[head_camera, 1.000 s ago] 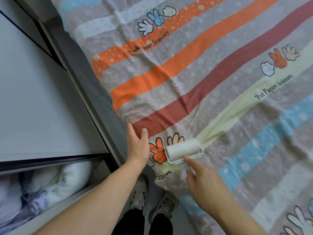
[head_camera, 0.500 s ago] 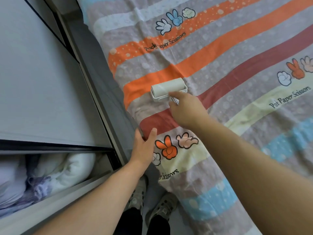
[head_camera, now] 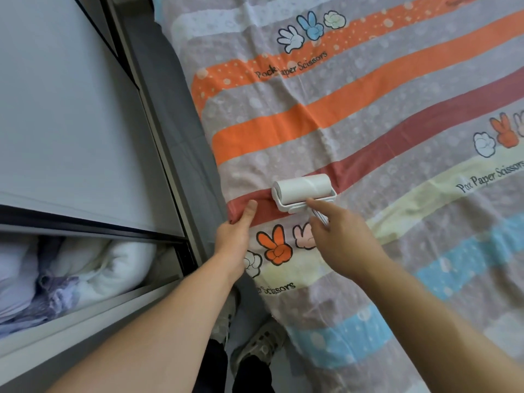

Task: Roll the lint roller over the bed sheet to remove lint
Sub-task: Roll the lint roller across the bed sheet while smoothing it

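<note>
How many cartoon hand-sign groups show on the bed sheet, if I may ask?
3 groups: one near the top, one cut off at the right edge, one beside the left hand. More may be hidden.

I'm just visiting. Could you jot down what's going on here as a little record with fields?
Tool: white lint roller, drum on the sheet's dark red stripe
Surface: striped bed sheet with cartoon hand prints
Right hand: grips the roller's handle, forefinger reaching its frame
Left hand: at the sheet's edge, thumb on top; fingers hidden
Nearby: open drawer of white bedding
</note>
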Available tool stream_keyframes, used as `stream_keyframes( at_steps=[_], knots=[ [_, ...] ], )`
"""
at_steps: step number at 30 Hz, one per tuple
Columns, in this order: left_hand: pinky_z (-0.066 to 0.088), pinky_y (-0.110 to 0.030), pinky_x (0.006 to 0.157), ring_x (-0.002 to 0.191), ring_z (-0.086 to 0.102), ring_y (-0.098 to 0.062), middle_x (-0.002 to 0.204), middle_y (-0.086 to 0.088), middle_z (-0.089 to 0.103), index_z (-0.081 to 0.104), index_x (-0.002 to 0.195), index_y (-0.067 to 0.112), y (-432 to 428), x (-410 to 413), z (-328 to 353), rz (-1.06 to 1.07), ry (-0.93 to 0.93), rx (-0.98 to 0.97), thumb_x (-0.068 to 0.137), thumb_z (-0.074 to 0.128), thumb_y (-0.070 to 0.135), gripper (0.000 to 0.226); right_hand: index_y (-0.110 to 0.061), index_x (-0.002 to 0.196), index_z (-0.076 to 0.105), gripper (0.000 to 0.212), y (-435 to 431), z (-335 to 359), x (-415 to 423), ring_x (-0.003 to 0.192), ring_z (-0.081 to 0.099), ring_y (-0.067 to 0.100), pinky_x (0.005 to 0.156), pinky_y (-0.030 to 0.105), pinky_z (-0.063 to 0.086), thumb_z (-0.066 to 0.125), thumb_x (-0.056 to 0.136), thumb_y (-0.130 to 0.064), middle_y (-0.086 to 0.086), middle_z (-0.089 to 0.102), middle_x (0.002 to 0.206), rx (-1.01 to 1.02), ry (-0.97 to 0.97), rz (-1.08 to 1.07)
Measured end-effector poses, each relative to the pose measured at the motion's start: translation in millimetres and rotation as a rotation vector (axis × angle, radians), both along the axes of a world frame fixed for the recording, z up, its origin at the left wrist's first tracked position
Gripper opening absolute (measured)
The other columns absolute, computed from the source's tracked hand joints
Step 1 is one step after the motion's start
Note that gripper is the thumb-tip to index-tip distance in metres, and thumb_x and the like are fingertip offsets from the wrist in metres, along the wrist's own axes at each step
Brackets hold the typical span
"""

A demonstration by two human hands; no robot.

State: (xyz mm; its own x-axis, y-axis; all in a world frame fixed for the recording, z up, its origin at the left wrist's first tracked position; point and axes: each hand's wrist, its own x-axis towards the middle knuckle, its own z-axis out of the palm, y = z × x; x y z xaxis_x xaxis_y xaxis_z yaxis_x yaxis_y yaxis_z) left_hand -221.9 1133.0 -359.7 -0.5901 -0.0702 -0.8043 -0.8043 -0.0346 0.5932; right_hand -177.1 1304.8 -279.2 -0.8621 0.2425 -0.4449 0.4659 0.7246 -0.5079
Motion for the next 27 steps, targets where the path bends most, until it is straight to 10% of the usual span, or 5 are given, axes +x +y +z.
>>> stream_keyframes(
  at_steps=[8,11,17,21,27],
  knots=[
    [0.051,-0.053,0.101,0.113,0.062,-0.031,0.103,0.002,0.065,0.058,0.084,0.031,-11.8,10.4,-5.0,0.060,-0.049,0.050,0.039,0.072,0.088,0.074,-0.038,0.143,0.043,0.044,-3.2,15.4,67.3,0.072,0.059,0.011,0.064,0.028,0.043,0.043,0.100,-0.032,-0.007,0.067,0.086,0.123,-0.213,0.167],
    [0.052,-0.043,0.095,0.097,0.063,-0.024,0.096,0.003,0.064,0.056,0.083,0.028,-10.8,8.4,-12.5,0.069,-0.051,-0.013,0.064,0.068,0.081,0.058,-0.038,0.137,0.050,0.040,4.3,33.9,58.7,0.060,0.051,-0.001,0.057,0.013,0.039,0.048,0.098,-0.032,-0.015,0.061,0.075,0.041,-0.238,0.152],
    [0.051,-0.031,0.073,0.081,0.064,-0.019,0.090,0.000,0.071,0.066,0.093,0.019,-5.7,1.7,-21.2,0.130,-0.036,-0.036,0.085,0.052,0.078,0.061,-0.033,0.134,0.054,0.037,-12.7,27.0,-47.5,0.083,0.065,0.018,0.074,0.031,0.052,0.044,0.099,-0.029,0.000,0.066,0.115,0.015,0.121,0.040],
    [0.053,-0.043,0.099,0.104,0.070,-0.023,0.108,0.002,0.076,0.071,0.112,0.025,-12.2,7.1,-30.8,0.018,-0.053,0.031,0.057,0.057,0.097,0.092,-0.027,0.139,0.049,0.044,-26.8,-9.0,-96.8,0.112,0.057,0.028,0.089,0.035,0.048,0.044,0.095,-0.023,0.005,0.056,0.134,0.056,0.070,0.046],
    [0.056,-0.038,0.084,0.087,0.069,-0.025,0.086,-0.003,0.072,0.065,0.087,0.018,-11.2,11.2,-24.3,-0.099,0.028,-0.195,0.093,0.050,0.068,0.053,-0.033,0.140,0.047,0.042,-23.2,-10.3,-38.0,0.084,0.061,0.024,0.072,0.035,0.052,0.039,0.099,-0.025,0.010,0.066,0.113,0.096,0.010,0.079]
  ],
)
